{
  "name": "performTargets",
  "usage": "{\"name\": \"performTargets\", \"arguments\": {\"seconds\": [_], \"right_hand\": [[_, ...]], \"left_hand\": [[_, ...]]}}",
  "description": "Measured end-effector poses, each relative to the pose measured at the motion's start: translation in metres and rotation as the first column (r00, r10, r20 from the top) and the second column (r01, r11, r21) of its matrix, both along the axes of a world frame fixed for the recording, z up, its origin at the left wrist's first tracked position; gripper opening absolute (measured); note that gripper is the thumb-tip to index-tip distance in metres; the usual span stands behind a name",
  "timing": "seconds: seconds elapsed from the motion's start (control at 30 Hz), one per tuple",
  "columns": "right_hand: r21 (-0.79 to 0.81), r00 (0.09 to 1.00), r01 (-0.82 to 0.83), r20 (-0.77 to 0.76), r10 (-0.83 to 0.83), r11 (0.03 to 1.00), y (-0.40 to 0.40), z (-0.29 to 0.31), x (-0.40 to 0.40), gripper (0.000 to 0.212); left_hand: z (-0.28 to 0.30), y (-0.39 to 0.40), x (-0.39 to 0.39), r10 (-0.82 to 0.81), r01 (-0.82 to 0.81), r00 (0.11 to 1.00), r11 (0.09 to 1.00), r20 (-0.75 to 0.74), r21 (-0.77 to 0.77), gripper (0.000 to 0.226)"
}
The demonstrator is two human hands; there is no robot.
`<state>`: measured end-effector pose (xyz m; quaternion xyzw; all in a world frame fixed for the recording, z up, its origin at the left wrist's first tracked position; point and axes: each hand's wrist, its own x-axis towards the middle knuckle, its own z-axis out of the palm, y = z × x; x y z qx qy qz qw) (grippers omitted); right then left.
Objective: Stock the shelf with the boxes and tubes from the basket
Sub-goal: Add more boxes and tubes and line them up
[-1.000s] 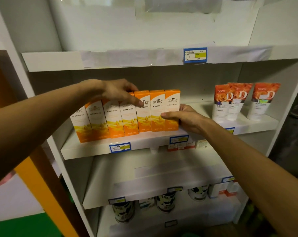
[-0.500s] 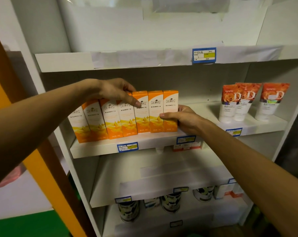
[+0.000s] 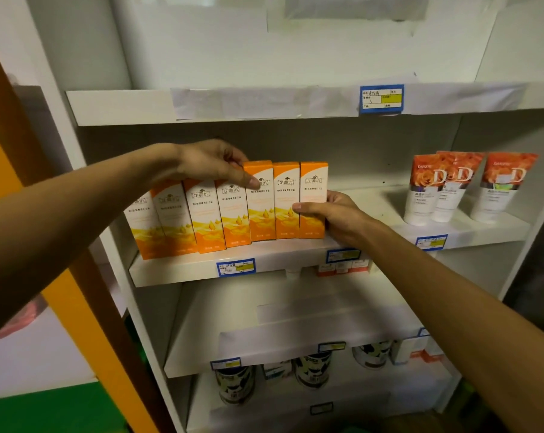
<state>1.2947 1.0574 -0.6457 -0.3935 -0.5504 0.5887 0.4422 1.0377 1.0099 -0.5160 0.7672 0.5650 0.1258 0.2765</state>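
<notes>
Both hands bracket the boxes (image 3: 258, 207) on the shelf (image 3: 183, 270): left hand (image 3: 211, 164) lies over the tops, thumb on one front, while right hand (image 3: 330, 214) clasps the end box, thumb across its face. Since a second ago the rightmost three have been squared up, closing the row (leftward boxes lean yet). Tubes (image 3: 464, 185) stand well apart; no basket shows.

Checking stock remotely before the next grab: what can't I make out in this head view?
- Basket: out of frame.
- Price tags: print too small.
- Leftmost orange boxes: tops hidden by the left hand.
- Lower-shelf cans: tops cut off by the shelf edge above them.
</notes>
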Motion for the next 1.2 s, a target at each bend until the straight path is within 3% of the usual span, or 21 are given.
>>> {"name": "performTargets", "arguments": {"seconds": [0.17,0.67,0.9,1.2], "right_hand": [[-0.009,1.000,-0.026,-0.007,0.026,1.000,0.002,-0.002,0.000,0.054],[-0.028,0.994,-0.107,-0.004,0.107,0.994,0.001,0.000,0.004,0.057],[-0.021,0.995,-0.097,0.006,0.097,0.995,-0.009,0.008,0.002,0.056],[-0.003,0.994,-0.111,0.019,0.111,0.994,-0.022,0.021,0.003,0.051]], "left_hand": [[0.004,-0.001,0.006,0.010,-0.014,0.998,0.998,-0.066,-0.059,0.040],[0.003,-0.004,0.007,0.002,0.000,0.992,1.000,-0.122,0.013,0.038],[0.005,-0.006,0.008,-0.012,-0.004,0.982,0.997,-0.187,-0.083,0.040],[0.010,-0.013,-0.006,0.022,-0.023,0.981,1.000,-0.195,-0.001,0.044]]}}
